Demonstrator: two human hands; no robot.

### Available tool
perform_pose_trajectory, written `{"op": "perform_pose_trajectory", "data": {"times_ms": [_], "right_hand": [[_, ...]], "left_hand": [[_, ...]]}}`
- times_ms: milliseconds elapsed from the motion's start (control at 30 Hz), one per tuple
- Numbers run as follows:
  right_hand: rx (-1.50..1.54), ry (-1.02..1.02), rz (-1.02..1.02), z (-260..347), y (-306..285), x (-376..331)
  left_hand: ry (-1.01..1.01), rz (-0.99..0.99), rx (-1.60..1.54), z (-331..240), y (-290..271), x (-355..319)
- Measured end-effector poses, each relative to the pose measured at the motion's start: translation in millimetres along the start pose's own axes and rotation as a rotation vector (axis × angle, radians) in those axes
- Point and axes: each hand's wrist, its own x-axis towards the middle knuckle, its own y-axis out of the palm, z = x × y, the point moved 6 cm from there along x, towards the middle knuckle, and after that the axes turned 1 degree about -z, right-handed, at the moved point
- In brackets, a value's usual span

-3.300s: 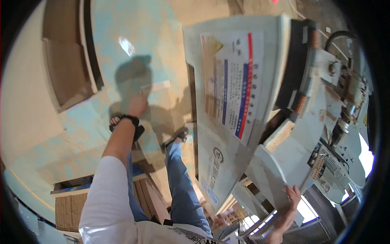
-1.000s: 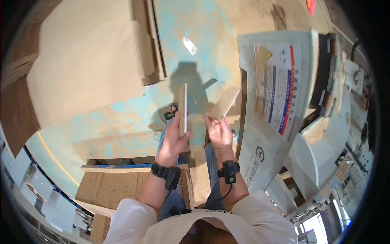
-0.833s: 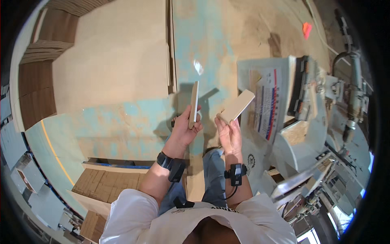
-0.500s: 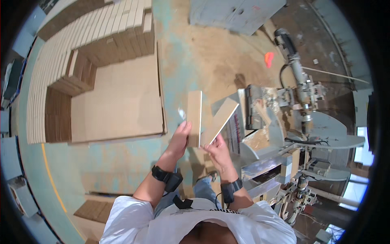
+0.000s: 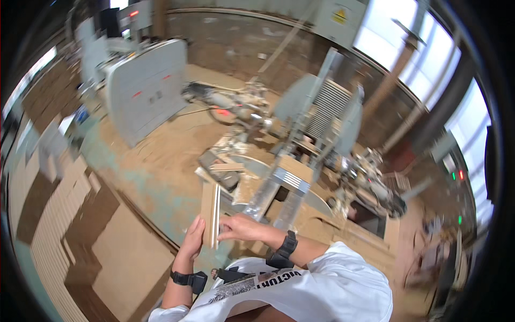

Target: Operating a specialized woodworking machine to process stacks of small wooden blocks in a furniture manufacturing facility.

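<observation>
Two light wooden boards (image 5: pixel 208 206), narrow and flat, stand together side by side in front of me, with pale edges facing right. My left hand (image 5: pixel 194 236) grips them from the left near their lower end, thumb along the side. From the right, my right hand (image 5: pixel 235 227) closes on the same boards, its fingertips at their right edge. Part of its grip is hidden. Just beyond the boards is a machine with a pair of shiny metal rails (image 5: pixel 261 197) and a light wooden block (image 5: pixel 295 167) lying across them.
Rows of stacked boards (image 5: pixel 53 236) stand at the left around a bare brown base sheet (image 5: pixel 126 263). A large grey cabinet (image 5: pixel 145 91) stands at the far left. Motor units (image 5: pixel 370 185) and ribbed machine parts (image 5: pixel 327 110) fill the right. Sawdust covers the floor (image 5: pixel 137 161).
My view has swung right toward the machine. The two boards, apart and angled earlier with one in each hand, are now together between both hands.
</observation>
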Motion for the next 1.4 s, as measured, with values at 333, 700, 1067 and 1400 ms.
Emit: {"op": "perform_pose_trajectory", "data": {"times_ms": [333,700,1067,1400], "right_hand": [[-0.543,-0.188,-0.318,-63,-69,-154],[-0.108,-0.031,-0.221,-172,-122,-233],[-0.585,-0.339,-0.758,-180,-385,-222],[-0.859,0.118,-1.147,-205,-616,-142]], "left_hand": [[-0.426,0.454,0.411,80,117,17],[-0.386,0.78,0.758,99,262,102],[-0.13,-0.211,-0.046,55,187,134],[-0.176,-0.646,-0.327,97,103,17]]}}
